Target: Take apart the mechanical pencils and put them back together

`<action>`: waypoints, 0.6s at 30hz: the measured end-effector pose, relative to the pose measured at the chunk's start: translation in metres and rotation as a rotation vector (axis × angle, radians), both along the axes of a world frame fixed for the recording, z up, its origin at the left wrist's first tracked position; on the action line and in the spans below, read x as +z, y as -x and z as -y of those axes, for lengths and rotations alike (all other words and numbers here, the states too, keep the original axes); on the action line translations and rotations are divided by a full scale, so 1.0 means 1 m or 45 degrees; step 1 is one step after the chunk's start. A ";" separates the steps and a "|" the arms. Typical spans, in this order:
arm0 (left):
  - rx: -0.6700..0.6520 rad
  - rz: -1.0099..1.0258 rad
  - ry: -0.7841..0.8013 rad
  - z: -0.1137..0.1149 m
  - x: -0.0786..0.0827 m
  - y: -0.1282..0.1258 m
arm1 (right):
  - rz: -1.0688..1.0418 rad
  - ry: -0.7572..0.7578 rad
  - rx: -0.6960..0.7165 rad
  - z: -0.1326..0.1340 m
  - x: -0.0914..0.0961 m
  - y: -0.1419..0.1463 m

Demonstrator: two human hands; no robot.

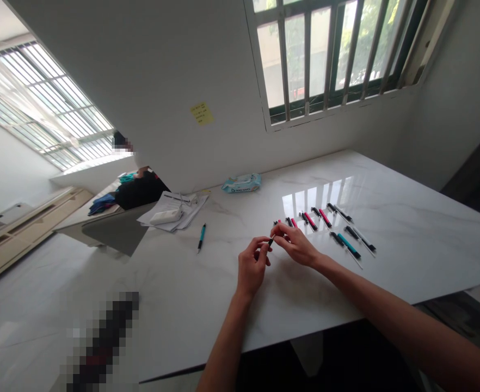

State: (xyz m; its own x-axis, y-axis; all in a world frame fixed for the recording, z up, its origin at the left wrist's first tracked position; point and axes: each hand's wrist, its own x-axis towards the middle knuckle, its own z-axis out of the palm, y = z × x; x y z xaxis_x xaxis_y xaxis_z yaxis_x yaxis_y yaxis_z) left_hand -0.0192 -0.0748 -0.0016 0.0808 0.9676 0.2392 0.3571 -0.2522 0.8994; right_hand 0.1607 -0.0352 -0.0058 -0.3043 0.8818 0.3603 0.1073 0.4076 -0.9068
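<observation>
My left hand and my right hand meet above a white marble table, their fingertips pinching a small black pen part. Most of that part is hidden by my fingers. Just beyond my right hand lies a group of several black, pink and teal pens, set side by side at a slant. Among them, a teal-barrelled pen lies closest to my right wrist. A single teal pen lies apart, to the left of my hands.
Loose papers under a white object and a blue-white wet wipes packet lie at the table's far side. A person stands far left beyond a dark bag. A blurred dark object appears bottom left.
</observation>
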 end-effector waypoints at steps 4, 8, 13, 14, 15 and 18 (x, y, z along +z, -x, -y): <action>-0.016 0.071 0.059 0.000 0.001 -0.002 | -0.131 0.098 0.045 0.001 0.004 0.001; -0.032 0.198 0.158 0.004 0.006 -0.009 | -0.223 0.162 0.092 0.007 0.011 -0.005; -0.128 0.389 0.298 0.015 0.010 -0.030 | -0.262 0.141 0.089 0.022 0.022 -0.027; -0.170 0.427 0.333 0.017 0.010 -0.035 | -0.260 0.138 0.080 0.025 0.024 -0.033; -0.219 0.458 0.379 0.019 0.009 -0.040 | -0.259 0.136 0.070 0.027 0.026 -0.039; -0.334 0.485 0.529 0.023 0.006 -0.050 | -0.257 0.130 0.020 0.031 0.028 -0.063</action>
State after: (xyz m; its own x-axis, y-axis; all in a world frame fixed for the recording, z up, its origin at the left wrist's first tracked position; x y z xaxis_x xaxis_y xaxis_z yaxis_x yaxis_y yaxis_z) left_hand 0.0312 -0.0978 0.0043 0.3114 0.9456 -0.0940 -0.0347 0.1102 0.9933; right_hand 0.2241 -0.0659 0.0223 -0.2490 0.9124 0.3247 -0.0858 0.3132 -0.9458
